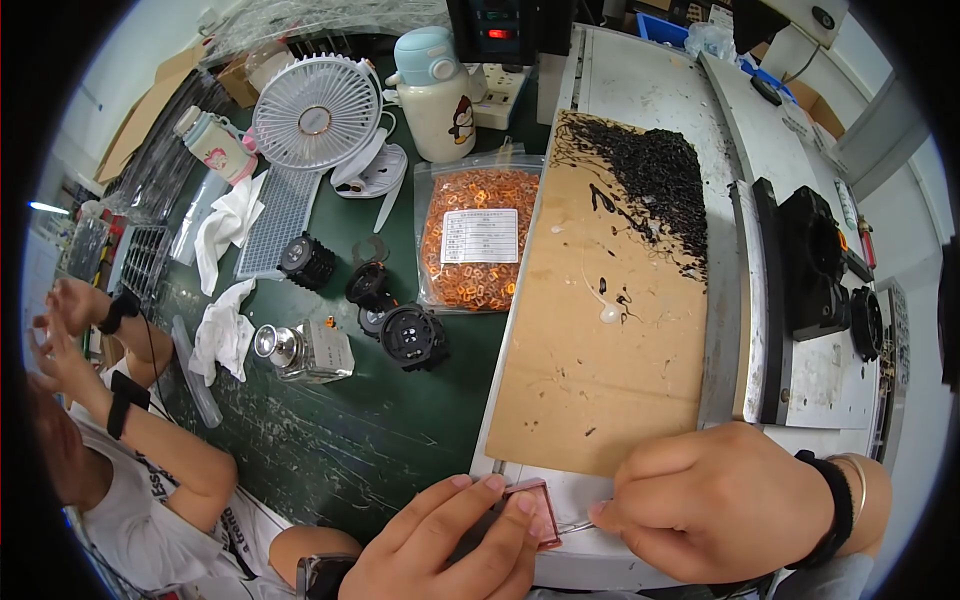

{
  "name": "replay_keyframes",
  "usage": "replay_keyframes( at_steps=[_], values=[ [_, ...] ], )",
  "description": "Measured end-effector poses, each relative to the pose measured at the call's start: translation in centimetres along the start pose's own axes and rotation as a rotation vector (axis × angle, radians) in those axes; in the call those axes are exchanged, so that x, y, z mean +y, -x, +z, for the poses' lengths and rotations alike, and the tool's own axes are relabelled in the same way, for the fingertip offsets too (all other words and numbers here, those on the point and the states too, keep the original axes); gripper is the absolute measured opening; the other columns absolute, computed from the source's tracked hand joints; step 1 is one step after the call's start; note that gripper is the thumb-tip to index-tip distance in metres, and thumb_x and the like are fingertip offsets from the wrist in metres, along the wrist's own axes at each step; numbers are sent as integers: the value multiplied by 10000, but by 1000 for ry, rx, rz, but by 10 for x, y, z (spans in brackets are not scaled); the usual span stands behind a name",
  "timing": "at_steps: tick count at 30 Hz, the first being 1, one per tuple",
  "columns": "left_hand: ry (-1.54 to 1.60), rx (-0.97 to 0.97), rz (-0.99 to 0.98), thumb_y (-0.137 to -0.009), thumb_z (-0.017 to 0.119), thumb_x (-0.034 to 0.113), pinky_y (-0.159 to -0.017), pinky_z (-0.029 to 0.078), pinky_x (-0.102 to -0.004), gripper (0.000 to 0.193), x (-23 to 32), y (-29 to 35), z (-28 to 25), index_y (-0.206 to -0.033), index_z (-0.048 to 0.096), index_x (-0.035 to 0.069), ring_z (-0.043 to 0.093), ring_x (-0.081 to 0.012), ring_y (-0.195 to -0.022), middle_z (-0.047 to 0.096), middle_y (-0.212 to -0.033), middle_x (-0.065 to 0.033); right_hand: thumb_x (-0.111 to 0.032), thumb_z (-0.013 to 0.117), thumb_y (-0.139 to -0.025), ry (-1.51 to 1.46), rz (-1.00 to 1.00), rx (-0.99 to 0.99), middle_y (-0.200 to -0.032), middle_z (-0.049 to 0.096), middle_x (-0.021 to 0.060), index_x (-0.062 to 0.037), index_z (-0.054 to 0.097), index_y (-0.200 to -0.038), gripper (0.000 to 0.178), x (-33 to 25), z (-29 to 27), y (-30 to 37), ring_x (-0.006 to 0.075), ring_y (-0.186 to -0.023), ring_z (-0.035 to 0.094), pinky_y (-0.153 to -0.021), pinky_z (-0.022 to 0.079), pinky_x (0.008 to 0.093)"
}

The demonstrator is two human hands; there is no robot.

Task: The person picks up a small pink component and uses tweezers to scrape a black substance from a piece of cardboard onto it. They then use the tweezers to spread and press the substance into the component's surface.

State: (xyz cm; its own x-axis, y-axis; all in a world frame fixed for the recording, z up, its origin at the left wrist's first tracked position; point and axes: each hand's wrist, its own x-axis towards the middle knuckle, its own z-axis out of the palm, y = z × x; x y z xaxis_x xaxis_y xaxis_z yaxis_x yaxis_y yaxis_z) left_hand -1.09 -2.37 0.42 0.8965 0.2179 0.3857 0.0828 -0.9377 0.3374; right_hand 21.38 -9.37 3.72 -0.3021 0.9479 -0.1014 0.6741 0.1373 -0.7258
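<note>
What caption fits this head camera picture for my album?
Left hand steadies a small pink block while right hand pokes it with thin metal tweezers.

**Hidden and cut off**

The left hand (pixel 450 545) covers most of the pink piece (pixel 535 508); its wrist runs off the lower edge. The right hand (pixel 715 500) hides all but the tip of a thin metal tool (pixel 577 525)

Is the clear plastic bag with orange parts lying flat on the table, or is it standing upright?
Lying flat. The clear bag rests on the green table with its white label facing up.
</note>
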Motion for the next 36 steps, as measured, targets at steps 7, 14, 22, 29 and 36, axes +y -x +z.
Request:
replay_keyframes(
  at_steps=[7,14,22,29,36],
  values=[
    [3,-17,-3,-680,675,55,-822,542,-460,262,0,0,-1,-899,660,-89,604,-359,-959,637,-1041,-203,-59,693,-785,-76,42,28,-744,608,14,-87,682,-803,35,1,1,0,189,-653,621,-513,495,300],
    [-8,-18,3,-675,673,58,-825,542,-462,274,0,-1,-1,-905,659,-89,603,-361,-965,638,-1040,-204,-69,688,-785,-10,-2,-16,-729,592,11,-92,682,-807,32,1,-1,0,190,-642,612,-507,488,308],
    [-16,-2,2,-653,679,46,-820,546,-463,273,1,0,0,-892,663,-86,599,-362,-966,635,-1029,-201,-79,681,-788,5,12,-45,-721,571,15,-101,685,-829,47,-1,-3,-1,195,-640,611,-508,487,314],
    [3,-27,-4,-648,680,49,-822,547,-460,277,1,-1,-2,-890,664,-85,596,-358,-970,637,-1032,-191,-71,680,-782,5,13,-45,-727,578,13,-103,686,-829,57,-1,-1,0,196,-639,614,-511,488,310],
    [-1,7,-15,-647,682,60,-825,544,-461,277,1,-1,-1,-886,665,-79,598,-350,-963,637,-1029,-186,-68,669,-790,10,38,-30,-724,581,22,-96,670,-813,36,-3,-4,-1,208,-646,619,-514,489,316]
  ],
)
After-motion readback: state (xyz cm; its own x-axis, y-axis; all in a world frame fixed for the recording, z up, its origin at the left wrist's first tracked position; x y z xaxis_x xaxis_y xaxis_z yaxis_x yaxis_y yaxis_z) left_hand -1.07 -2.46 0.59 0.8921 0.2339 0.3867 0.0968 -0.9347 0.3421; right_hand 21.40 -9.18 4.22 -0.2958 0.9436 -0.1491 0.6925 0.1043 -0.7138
